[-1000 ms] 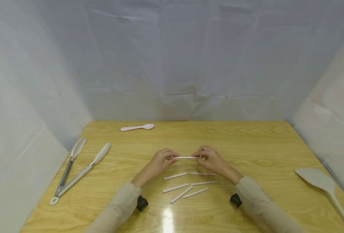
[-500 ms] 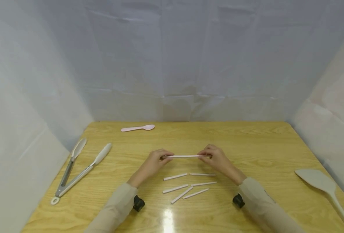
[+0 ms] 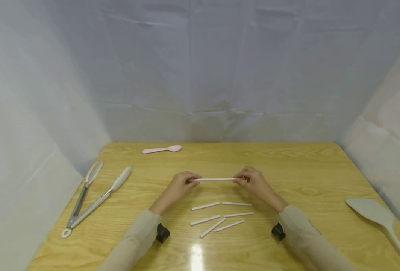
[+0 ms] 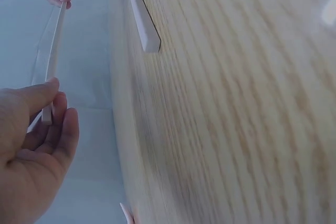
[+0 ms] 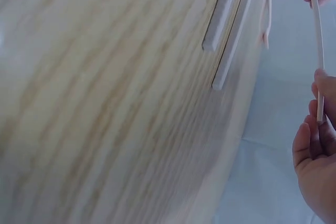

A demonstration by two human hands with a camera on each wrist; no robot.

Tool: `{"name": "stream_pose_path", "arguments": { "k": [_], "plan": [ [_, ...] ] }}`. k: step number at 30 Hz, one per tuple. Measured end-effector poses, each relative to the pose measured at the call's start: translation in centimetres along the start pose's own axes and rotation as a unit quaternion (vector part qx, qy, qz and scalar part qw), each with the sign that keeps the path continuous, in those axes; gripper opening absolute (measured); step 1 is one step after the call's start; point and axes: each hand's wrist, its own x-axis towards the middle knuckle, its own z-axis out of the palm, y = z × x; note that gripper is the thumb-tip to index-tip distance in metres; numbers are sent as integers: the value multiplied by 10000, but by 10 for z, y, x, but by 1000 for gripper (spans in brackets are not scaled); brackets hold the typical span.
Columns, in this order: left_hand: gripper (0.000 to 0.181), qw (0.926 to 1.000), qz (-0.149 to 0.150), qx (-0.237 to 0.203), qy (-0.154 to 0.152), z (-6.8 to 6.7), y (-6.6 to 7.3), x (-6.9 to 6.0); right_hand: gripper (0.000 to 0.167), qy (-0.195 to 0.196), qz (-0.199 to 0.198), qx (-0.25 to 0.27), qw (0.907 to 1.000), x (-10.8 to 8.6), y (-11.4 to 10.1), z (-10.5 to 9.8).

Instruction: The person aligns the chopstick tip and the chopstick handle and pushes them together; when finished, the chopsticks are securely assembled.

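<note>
My left hand [image 3: 180,184] and right hand [image 3: 256,183] hold one thin, pale pinkish-white stick [image 3: 217,179] level above the wooden table, one hand near each end. In the left wrist view, the left thumb and fingers pinch the stick [image 4: 54,51], whose squared end pokes out past the thumb. The right wrist view has the right thumb and fingers pinching the stick's other end [image 5: 319,35]. Several similar loose sticks lie on the table below the hands, including an upper-left stick [image 3: 205,206], an upper-right stick [image 3: 237,204] and a slanted front stick [image 3: 212,227].
Spread metal tongs [image 3: 90,205] lie at the table's left. A small pink spoon [image 3: 162,149] is near the back edge. On the right lies a pale spatula [image 3: 372,211], its handle running out of view. White sheeting [image 3: 220,75] surrounds the table [image 3: 305,165] behind and at both sides.
The hands have moved apart, so more of the stick shows between them, and it sits slightly farther back. The sticks on the table keep their arrangement.
</note>
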Motion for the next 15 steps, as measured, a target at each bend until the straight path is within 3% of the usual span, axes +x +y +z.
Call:
{"name": "stream_pose_path", "arguments": {
  "k": [4, 9, 15],
  "plan": [
    [20, 10000, -35, 27, 23, -1, -2, 4, 11, -133, 192, -12, 9997, 2, 5, -2],
    [20, 9995, -295, -59, 22, -2, -5, 9, 11, -199, 291, 19, 9994, 4, 14, -3],
    [22, 9989, -434, -103, -136, -3, -9, 18, 11, -296, 382, 114, 9988, 10, 23, -2]
  ]
}}
